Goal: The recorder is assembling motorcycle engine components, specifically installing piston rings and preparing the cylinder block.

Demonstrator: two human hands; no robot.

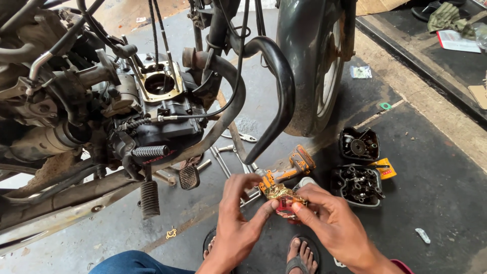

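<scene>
Foil packet (283,197) (crumpled, long axis perhaps level) between left hand (238,223), right hand (329,218).

Two hands, left hand (238,213) and right hand (329,218), are counted on one crinkled gold wrapper (282,196). Two engine head parts (359,144) are seen on the floor, one orange power tool (299,161), one motorcycle (152,101), two sandalled feet (302,253).

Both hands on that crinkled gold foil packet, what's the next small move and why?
Probably a short tear at the top edge. The left hand and right hand both pinch the small crinkled gold foil packet between thumb and fingertips, held up above the dark floor mat, and it looks unopened.
</scene>
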